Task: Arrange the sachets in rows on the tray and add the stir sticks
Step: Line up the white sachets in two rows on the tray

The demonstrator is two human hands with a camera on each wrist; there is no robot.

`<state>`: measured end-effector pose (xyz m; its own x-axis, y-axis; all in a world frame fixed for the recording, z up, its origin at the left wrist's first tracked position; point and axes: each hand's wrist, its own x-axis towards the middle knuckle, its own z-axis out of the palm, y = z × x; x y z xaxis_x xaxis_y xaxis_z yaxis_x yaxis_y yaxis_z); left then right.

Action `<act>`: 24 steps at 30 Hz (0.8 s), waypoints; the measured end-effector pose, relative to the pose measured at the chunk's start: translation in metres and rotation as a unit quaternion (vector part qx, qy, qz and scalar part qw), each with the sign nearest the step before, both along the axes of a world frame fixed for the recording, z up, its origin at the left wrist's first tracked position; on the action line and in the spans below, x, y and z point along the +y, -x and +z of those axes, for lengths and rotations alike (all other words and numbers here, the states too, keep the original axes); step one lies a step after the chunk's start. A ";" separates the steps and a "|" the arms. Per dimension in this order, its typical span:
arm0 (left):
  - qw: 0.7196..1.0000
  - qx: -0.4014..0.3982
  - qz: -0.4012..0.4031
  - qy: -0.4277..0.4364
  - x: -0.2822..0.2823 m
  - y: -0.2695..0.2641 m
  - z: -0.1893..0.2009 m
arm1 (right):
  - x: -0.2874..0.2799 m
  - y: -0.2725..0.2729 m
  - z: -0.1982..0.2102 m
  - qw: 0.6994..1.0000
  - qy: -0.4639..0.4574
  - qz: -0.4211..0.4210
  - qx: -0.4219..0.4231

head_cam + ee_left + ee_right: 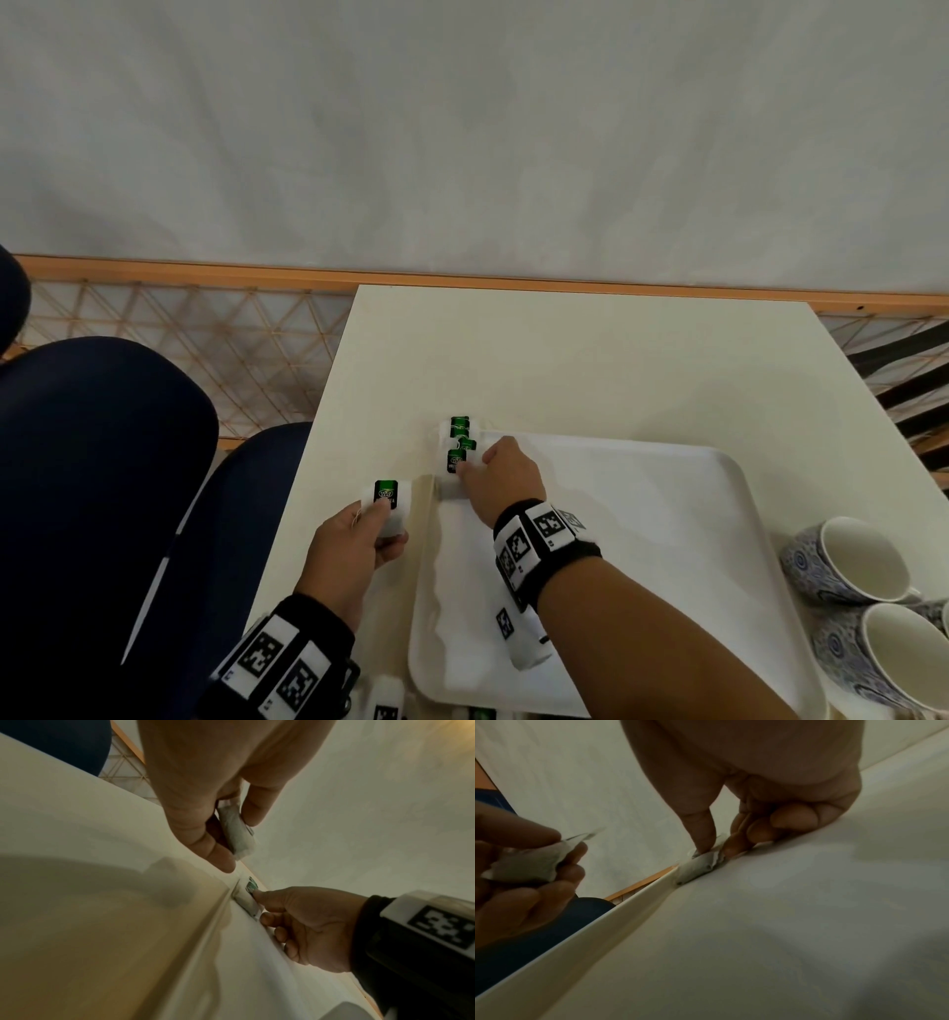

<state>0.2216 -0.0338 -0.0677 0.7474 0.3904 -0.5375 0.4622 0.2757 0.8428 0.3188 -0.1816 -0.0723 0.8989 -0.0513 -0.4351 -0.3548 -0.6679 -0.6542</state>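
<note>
Head view: we see left hand just left of tray, above table, thumb and curled fingers pinching one white sachet with green label. Right hand at tray's far left corner, thumb and forefinger pinching second sachet against tray floor beside rim, other fingers curled under (clear in right wrist view). More green-labelled sachets lie at that corner. Two patterned cups right of tray.

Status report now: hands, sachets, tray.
Left hand holds one sachet above the table. Right hand pinches a sachet at the tray far-left corner. No stir sticks seen.
</note>
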 end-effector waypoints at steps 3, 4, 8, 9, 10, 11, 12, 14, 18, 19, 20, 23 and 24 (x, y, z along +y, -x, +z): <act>1.000 0.000 0.000 0.001 0.000 0.001 0.002 | 0.002 0.000 -0.002 1.000 0.008 0.013 0.000; 1.000 0.001 -0.001 0.001 0.000 0.001 0.002 | 0.003 0.000 -0.002 1.000 0.008 0.017 -0.001; 1.000 -0.002 -0.011 0.002 -0.003 0.001 0.005 | 0.000 0.002 -0.003 1.000 -0.006 0.013 -0.020; 1.000 -0.005 -0.018 -0.001 -0.004 0.001 0.006 | -0.002 0.003 -0.002 0.999 -0.007 0.015 -0.030; 1.000 -0.009 -0.026 -0.006 -0.004 0.001 0.006 | -0.003 0.004 -0.001 0.999 -0.011 0.016 -0.043; 0.999 -0.014 -0.035 -0.011 -0.004 0.001 0.008 | -0.004 0.006 0.002 0.998 -0.025 0.019 -0.057; 0.999 -0.018 -0.043 -0.015 -0.004 0.001 0.008 | -0.005 0.008 0.005 0.996 -0.047 0.031 -0.070; 0.998 -0.026 -0.055 -0.022 -0.005 0.001 0.010 | -0.005 0.015 0.011 0.987 -0.107 0.096 -0.075; 0.996 -0.040 -0.071 -0.028 -0.009 -0.001 0.012 | -0.004 0.030 0.011 0.959 -0.182 0.214 -0.033; 0.996 -0.039 -0.074 -0.028 -0.010 -0.001 0.012 | -0.005 0.032 0.009 0.958 -0.185 0.217 -0.034; 0.996 -0.035 -0.075 -0.023 -0.012 -0.001 0.011 | -0.005 0.033 0.006 0.959 -0.184 0.212 -0.038; 0.997 -0.021 -0.071 -0.016 -0.014 -0.002 0.010 | -0.009 0.031 0.002 0.971 -0.131 0.191 -0.066; 0.997 -0.020 -0.068 -0.020 -0.014 -0.003 0.009 | -0.012 0.028 0.001 0.976 -0.100 0.180 -0.078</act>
